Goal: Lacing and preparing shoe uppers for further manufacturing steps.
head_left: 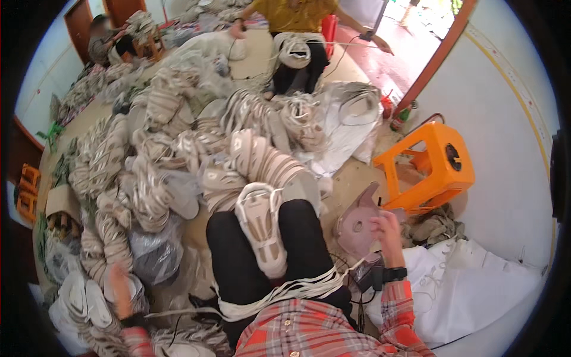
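A beige and white shoe upper (262,229) stands between my knees, toe end toward me and its opening facing up. A bundle of long white shoelaces (279,298) lies across my lap. My right hand (388,233) is raised to the right of my knee, fingers apart and slightly bent, with nothing visible in it. One lace runs from the bundle toward my right wrist. Low on the left, my left hand (121,291) is smeared by motion beside stacked shoe uppers (89,306). Another lace stretches from my lap toward the left wrist; whether the fingers hold it is unclear.
Nested shoe uppers (270,160) stand just beyond my knees, with many more piled to the left. An orange stool (434,166) lies tipped at right, near a mauve plastic piece (357,220) and white sacks (470,285). A co-worker in yellow (300,18) sits opposite, arms spread.
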`<state>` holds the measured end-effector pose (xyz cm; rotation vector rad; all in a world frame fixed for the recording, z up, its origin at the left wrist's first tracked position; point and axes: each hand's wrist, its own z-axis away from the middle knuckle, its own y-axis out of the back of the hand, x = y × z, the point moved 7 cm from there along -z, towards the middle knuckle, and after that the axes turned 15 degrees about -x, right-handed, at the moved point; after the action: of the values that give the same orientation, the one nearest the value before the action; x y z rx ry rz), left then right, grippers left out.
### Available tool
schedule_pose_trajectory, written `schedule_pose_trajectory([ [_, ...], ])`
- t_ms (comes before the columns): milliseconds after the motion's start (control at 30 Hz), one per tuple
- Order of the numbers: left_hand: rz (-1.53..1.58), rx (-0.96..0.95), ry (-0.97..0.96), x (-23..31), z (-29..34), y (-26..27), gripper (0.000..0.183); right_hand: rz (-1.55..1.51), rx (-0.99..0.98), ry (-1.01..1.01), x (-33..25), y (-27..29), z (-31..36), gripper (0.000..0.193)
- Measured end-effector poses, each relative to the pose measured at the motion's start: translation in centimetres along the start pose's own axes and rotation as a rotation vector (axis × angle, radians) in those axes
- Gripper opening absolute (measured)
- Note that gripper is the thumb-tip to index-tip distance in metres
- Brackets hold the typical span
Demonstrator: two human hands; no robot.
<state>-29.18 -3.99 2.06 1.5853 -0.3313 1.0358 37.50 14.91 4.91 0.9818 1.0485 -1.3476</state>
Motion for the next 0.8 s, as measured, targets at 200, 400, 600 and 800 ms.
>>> schedule_pose_trajectory([
  [200, 0.156, -0.431, -0.245, 21.0, 1.1, -17.1, 0.018, 0.714, -0.648, 0.266, 1.5, -23.1, 1.9, 0.012],
  [400, -0.240, -0.347, -0.448, 23.7, 0.6, -21.9, 0.018, 0.791, -0.563, 0.297, 1.4, -24.4, 1.6, 0.011],
  [600, -0.503, -0.468, -0.349, 23.4, -0.2, -23.8, 0.018, 0.616, -0.609, 0.180, 2.4, -23.3, 0.6, 0.014],
  [800, -0.411, -0.546, -0.495, 24.2, 0.8, -24.5, 0.017, 0.325, -0.592, 0.074, 2.4, -23.3, -0.4, 0.014],
])
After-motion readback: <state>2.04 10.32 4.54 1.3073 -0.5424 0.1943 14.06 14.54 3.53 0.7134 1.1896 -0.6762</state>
